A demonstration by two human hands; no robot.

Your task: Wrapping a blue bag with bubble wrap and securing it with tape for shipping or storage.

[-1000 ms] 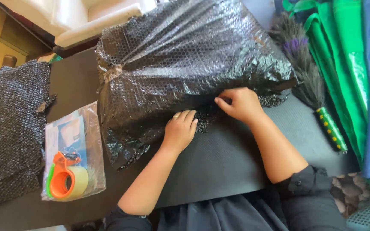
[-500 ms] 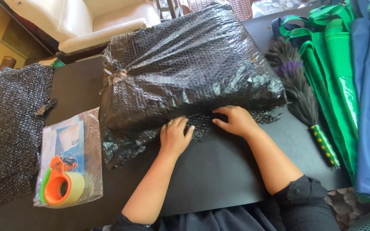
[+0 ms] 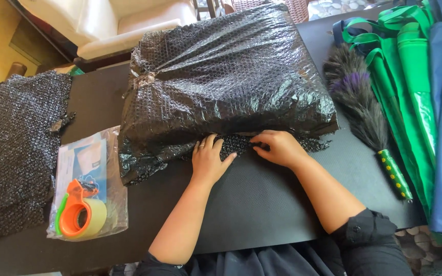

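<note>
A large bundle wrapped in black bubble wrap lies on the black table. My left hand rests flat against the near edge of the wrap, fingers spread, pressing the loose flap down. My right hand lies beside it on the same flap, fingers curled over the wrap's edge under the bundle. Both hands touch the wrap; neither lifts it.
An orange tape dispenser sits on a clear plastic packet at the left. A loose sheet of black bubble wrap lies further left. A feather duster and green and blue bags are at the right.
Both hands have slid closer to the bundle's near edge and now press the flap under it. The view has shifted, showing more of the table's right side.
</note>
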